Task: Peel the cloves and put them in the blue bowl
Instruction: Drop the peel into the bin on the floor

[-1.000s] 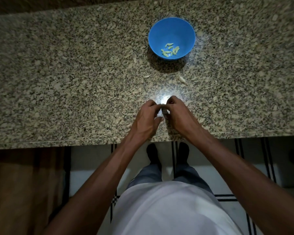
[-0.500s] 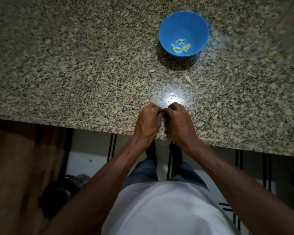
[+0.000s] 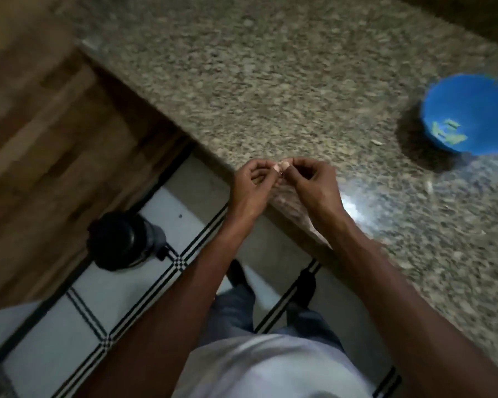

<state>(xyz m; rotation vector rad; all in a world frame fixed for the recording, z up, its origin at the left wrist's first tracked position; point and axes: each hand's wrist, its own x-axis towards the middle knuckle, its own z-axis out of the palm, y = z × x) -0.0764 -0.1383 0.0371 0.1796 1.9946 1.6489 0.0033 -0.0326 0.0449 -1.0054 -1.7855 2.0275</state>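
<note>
A small pale garlic clove (image 3: pixel 282 166) is pinched between the fingertips of both hands, just above the front edge of the granite counter (image 3: pixel 270 81). My left hand (image 3: pixel 255 186) holds it from the left and my right hand (image 3: pixel 314 185) from the right, fingers curled. The blue bowl (image 3: pixel 483 110) sits at the far right on the counter with several peeled yellowish cloves (image 3: pixel 447 132) in its bottom. The view is blurred and tilted.
Bits of garlic skin (image 3: pixel 377 142) lie on the counter near the bowl. A black round container (image 3: pixel 124 239) stands on the tiled floor (image 3: pixel 78 326) at the left, beside a wooden cabinet front (image 3: pixel 41 139). A bright light reflection shows on the counter by my right wrist.
The camera has swung left and tilted, so the bowl now sits at the right edge. Both hands have lifted slightly off the counter and still pinch the clove together.
</note>
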